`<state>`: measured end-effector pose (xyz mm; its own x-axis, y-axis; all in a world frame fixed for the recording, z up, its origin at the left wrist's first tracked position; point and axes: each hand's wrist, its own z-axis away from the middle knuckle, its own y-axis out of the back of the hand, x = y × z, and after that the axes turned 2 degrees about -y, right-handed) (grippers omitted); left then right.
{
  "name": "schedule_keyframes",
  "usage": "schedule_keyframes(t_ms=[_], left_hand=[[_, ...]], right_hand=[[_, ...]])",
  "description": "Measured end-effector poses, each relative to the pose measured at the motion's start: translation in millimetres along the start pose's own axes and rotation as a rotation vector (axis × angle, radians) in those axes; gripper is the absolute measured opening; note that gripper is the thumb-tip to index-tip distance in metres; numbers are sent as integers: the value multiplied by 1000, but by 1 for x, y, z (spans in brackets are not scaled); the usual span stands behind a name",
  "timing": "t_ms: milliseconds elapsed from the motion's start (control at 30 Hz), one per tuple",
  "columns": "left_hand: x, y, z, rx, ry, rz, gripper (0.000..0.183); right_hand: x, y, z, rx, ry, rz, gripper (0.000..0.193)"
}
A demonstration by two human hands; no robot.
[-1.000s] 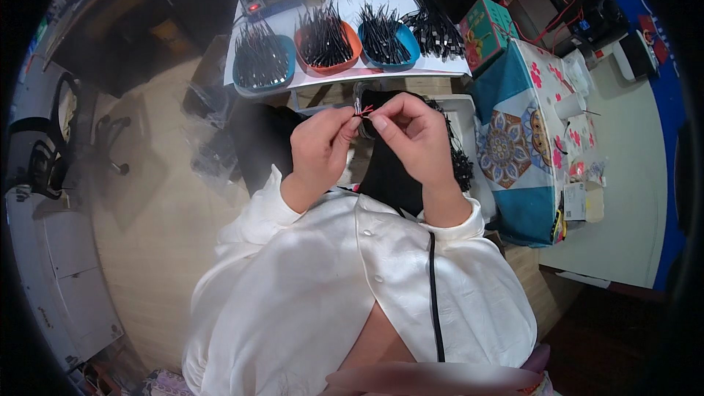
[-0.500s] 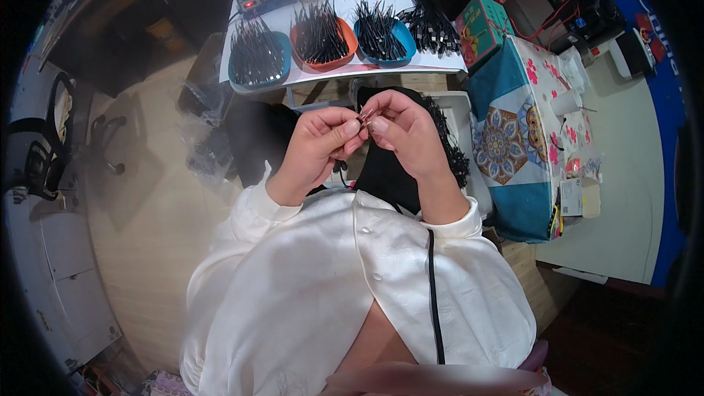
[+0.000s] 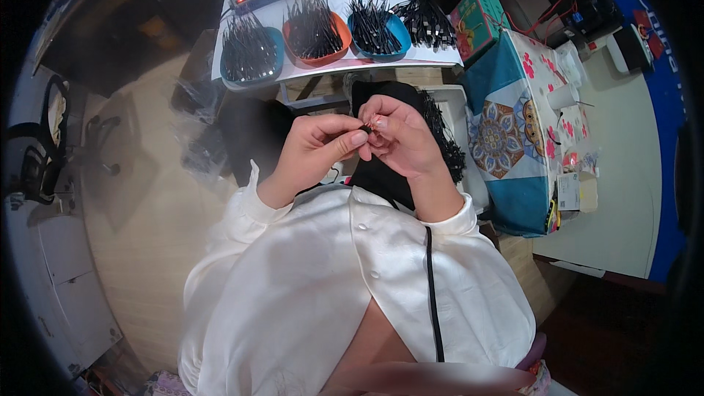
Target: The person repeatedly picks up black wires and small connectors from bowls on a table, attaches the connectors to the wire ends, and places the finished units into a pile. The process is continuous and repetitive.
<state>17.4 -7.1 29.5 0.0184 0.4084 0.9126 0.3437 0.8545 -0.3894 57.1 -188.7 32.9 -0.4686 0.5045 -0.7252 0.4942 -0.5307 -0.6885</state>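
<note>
My left hand (image 3: 319, 148) and my right hand (image 3: 405, 138) meet above my lap, fingertips almost touching. Between them is a small black cable end (image 3: 366, 129) with thin reddish wires. The left thumb and forefinger pinch its dark part. On the wire side, the right thumb and forefinger are pressed together. Fingers cover most of the piece, so its exact shape is hidden.
On the white table ahead stand a blue-grey bowl (image 3: 274, 66), an orange bowl (image 3: 342, 45) and a blue bowl (image 3: 403, 38), all full of short black cables. Behind lies a long cable bundle (image 3: 422, 11). A white bin (image 3: 456, 106) with black cables stands right of my lap.
My fingertips have drawn closer together over the wires, and the left hand is turned flatter. The reddish wires show less between the fingers. The whole view has shifted slightly.
</note>
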Motion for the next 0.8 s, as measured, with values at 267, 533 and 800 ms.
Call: schedule_keyframes(t_ms=[267,533,800], left_hand=[[-5,3,-4,-17,13,96,15],[-7,4,-8,38,108,15,15],[-8,12,-7,-43,191,51,17]], right_hand=[[7,0,-3,64,27,105,14],[3,12,-3,139,-116,226,15],[12,29,-6,-15,-212,-21,17]])
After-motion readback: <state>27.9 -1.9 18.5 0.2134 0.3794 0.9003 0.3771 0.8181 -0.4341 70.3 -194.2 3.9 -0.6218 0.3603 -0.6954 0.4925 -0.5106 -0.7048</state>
